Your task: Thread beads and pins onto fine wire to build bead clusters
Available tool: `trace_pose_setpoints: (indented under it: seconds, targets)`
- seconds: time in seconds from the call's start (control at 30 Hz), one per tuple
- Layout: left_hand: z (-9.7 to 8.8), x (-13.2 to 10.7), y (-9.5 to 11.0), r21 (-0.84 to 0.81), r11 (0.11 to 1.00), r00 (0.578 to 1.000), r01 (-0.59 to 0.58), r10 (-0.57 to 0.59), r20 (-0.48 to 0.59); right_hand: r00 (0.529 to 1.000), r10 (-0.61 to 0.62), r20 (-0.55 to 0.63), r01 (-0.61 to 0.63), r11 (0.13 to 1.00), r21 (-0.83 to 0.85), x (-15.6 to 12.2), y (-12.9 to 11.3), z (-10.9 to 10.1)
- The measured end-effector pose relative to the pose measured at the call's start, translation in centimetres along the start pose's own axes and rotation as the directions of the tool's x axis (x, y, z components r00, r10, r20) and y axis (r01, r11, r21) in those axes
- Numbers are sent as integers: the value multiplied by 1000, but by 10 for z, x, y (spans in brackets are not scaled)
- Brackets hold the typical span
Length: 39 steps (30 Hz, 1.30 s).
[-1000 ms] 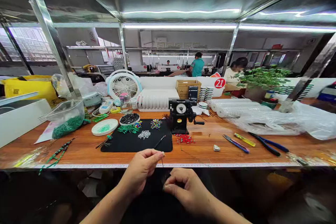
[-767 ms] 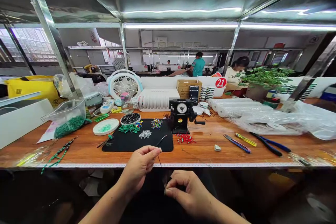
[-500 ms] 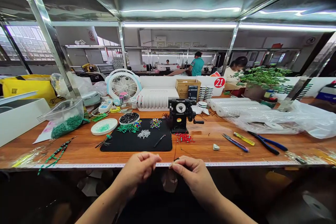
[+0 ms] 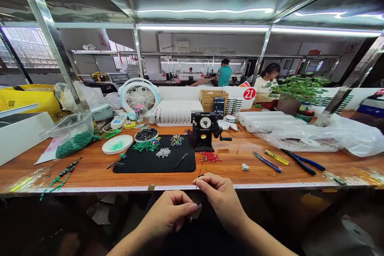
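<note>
My right hand (image 4: 220, 194) is at the table's front edge, thumb and forefinger pinched on a thin dark line (image 4: 200, 169) that runs up onto the wood. Just below and to the left, my left hand (image 4: 172, 212) is closed with thumb against forefinger; whatever is between those fingertips is too small to make out. Beyond the hands lies a black mat (image 4: 132, 165) carrying small silver pieces (image 4: 163, 152), multicoloured beads (image 4: 177, 140), green pieces (image 4: 145, 146) and a pen-like tool (image 4: 181, 161). Red pieces (image 4: 208, 157) lie before a black hand-cranked machine with a dial (image 4: 205, 132).
A measuring tape (image 4: 270, 186) runs along the front edge. To the right lie a small white lump (image 4: 245, 167), tweezers (image 4: 267, 162), a yellow-handled tool (image 4: 276, 157) and blue-handled pliers (image 4: 303, 162). Leftward are a white dish (image 4: 107, 150), a bag of green pieces (image 4: 75, 144) and a fan (image 4: 139, 95).
My left hand has dropped from the table edge and moved right, below my right hand. My right hand has risen slightly, still pinching the line.
</note>
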<state>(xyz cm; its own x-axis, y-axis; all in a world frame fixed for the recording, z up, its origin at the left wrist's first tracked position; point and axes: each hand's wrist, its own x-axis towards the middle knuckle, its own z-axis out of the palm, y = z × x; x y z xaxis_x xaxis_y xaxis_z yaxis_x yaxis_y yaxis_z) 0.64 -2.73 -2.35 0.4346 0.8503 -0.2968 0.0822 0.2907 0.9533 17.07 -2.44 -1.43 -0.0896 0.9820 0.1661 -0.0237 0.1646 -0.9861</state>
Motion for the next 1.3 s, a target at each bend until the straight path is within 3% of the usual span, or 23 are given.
trace_pose_setpoints:
  seconds: [0.1,0.17,0.3,0.4,0.5,0.6,0.67,0.77,0.83,0.9,1.0,1.07,1.13,1.2,1.3]
  targets:
    - [1,-2,6,-26,999,999,30,-31,-25,1000,-21,-13,21,1000,1,0,-1,-2]
    - [1,-2,11,-73,997,1000,15,-17,-21,999,-29,40,29,1000,12,-1,-2,-2]
    - [3,-1,15,-164,986,998,-33,42,56,984,-14,178,13,1000,10,-4,-2,3]
    - [3,0,11,-210,978,994,9,14,107,966,-24,257,27,1000,-8,-5,-2,6]
    - [3,-1,10,-248,967,989,49,-13,144,969,-95,228,107,993,-43,-3,-7,4]
    - [2,-4,15,-292,950,993,-109,119,17,987,-124,105,125,992,2,1,-15,0]
    - [2,-6,21,-234,925,954,-300,289,-82,993,-68,94,62,996,67,3,-19,-1]
    - [6,-6,25,-36,909,910,-415,415,0,993,15,121,-34,987,156,5,-19,2]
    - [12,-3,24,-12,936,929,-351,349,124,990,35,137,-60,981,183,6,-17,4]
    - [18,1,21,-103,964,953,-243,258,160,993,13,118,-32,987,160,6,-15,3]
    - [25,8,21,-292,940,983,-178,184,-9,1000,6,25,-8,994,113,3,-15,-6]
    - [28,11,25,-348,917,980,-192,164,-110,996,69,57,-76,989,125,-1,-15,-16]
    - [30,14,28,-297,937,982,-184,159,-106,977,134,167,-159,976,146,-7,-16,-26]
    - [31,17,31,-127,975,981,-185,176,-77,964,146,220,-182,971,153,-14,-15,-34]
    - [33,22,33,264,930,956,-258,284,-67,987,86,138,-95,993,64,-19,-12,-45]
